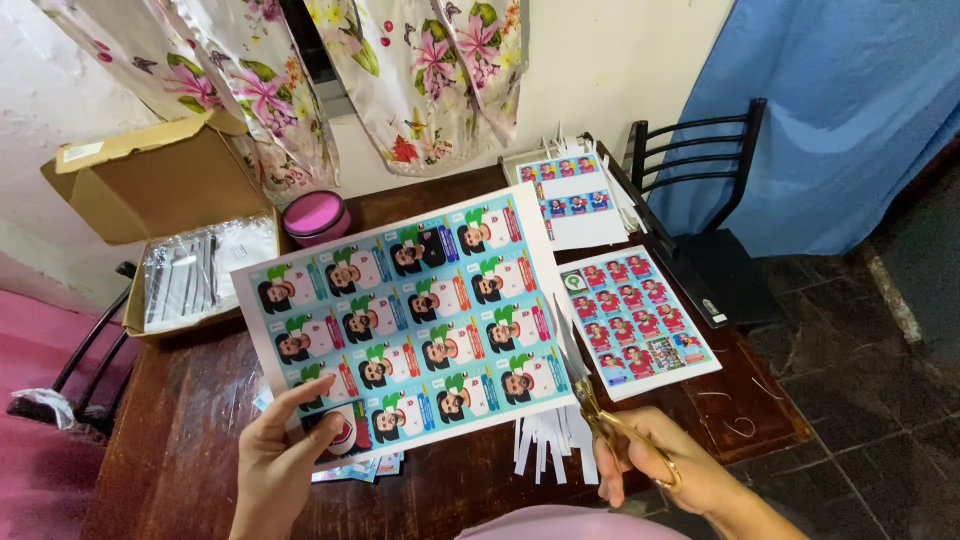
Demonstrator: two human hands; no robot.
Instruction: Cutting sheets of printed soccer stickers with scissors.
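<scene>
The printed card sheet [410, 315] hangs above the tabletop's [190, 420] near edge, its lower left corner pinched by the left hand [280, 460]. The right hand [665, 465] grips gold-handled scissors [590, 390], blades apparently just parted at the sheet's right edge. Paper strips [550, 445] lie beneath; a red-card sheet [635, 320] lies toward the right edge.

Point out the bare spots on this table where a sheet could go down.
Bare wood on the table left of the left hand, below the cardboard box. Crowded right: red sticker sheet, paper strips.
</scene>
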